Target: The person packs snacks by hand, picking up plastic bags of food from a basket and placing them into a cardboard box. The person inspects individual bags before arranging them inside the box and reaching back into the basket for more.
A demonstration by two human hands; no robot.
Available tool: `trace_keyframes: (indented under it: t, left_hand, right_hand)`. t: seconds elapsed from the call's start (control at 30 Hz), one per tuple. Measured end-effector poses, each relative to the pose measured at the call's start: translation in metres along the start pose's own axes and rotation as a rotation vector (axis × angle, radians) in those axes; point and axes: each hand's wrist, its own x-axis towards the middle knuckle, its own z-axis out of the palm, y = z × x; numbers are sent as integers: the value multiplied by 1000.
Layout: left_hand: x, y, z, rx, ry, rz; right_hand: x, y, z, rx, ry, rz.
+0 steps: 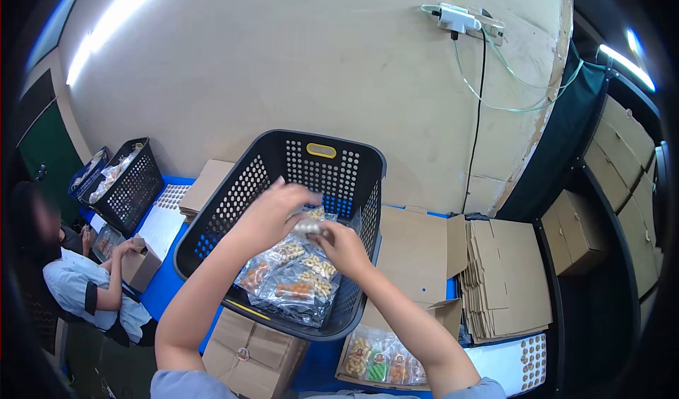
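Over a black perforated basket (283, 143), my left hand (286, 204) and my right hand (339, 243) are close together. Between them is a small clear packet (309, 226) with pale contents, blurred by motion. The right fingers pinch its edge; the left fingers are smeared, so their hold is unclear. Beneath the hands, clear bags of snacks (293, 288), orange and pale yellow, fill the basket's lower part.
An open carton (385, 349) with snack packets is at the front; a closed brown box (247, 356) stands left of it. Flattened cartons (506, 279) and sticker sheets (534, 363) lie right. A person (92, 286) handles a box at left, near another basket (131, 187).
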Motion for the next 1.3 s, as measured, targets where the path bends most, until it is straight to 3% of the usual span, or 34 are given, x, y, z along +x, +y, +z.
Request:
trace_keyframes:
  t: [0.03, 0.1, 0.13, 0.17, 0.2, 0.23, 0.3, 0.37, 0.43, 0.5, 0.57, 0.63, 0.77, 0.83, 0.9, 0.97, 1.03, 1.13, 1.3]
  left_hand:
    - [-8, 22, -16, 41, 288, 94]
    - [-32, 46, -38, -95, 541, 26]
    - [-48, 53, -43, -74, 620, -22]
    - [-65, 55, -37, -73, 623, -18]
    - [-84, 58, -25, -375, 595, -116]
    - [-102, 63, -13, -676, 556, -215]
    - [-124, 86, 11, -844, 380, -263]
    - [-142, 104, 40, -1059, 209, -324]
    - [-153, 124, 55, -1148, 152, -338]
    - [-160, 140, 67, -1239, 92, -355]
    - [-159, 148, 80, -1336, 54, -356]
    - [-152, 160, 97, -1448, 45, -361]
    - [-138, 182, 124, -1558, -3, -288]
    - [-132, 191, 129, -1420, -3, -361]
    - [-134, 190, 147, -1441, 25, -406]
    - [-134, 191, 148, -1427, 29, -388]
    - [-139, 193, 153, -1441, 33, -408]
    - [-144, 190, 162, -1417, 61, -450]
    - [-152, 182, 174, -1351, 15, -368]
  right_hand:
    - [-2, -10, -4, 190, 163, 23]
    - [-14, -18, -16, 311, 210, 27]
    - [-23, -28, -25, 601, 262, 48]
    - [-35, -38, -34, 892, 310, 71]
    - [-50, -48, -45, 933, 308, 133]
    - [-68, -52, -53, 933, 310, 132]
    - [-102, -54, -66, 867, 158, 211]
    - [-136, -50, -76, 805, 159, 153]
    - [-157, -50, -89, 926, 617, 156]
    - [-168, -54, -106, 1151, 851, 59]
    - [-196, -38, -96, 996, 835, 91]
    - [-220, -43, -94, 711, 375, 253]
    - [-238, -51, -76, 856, 393, 341]
    - [-245, -45, -65, 829, 402, 339]
    - [-250, -37, -60, 504, 479, 194]
    - [-253, -36, -63, 469, 469, 207]
    - [-256, -40, -63, 751, 379, 381]
    - [-261, -39, -61, 948, 335, 466]
    - [-267, -28, -44, 800, 309, 447]
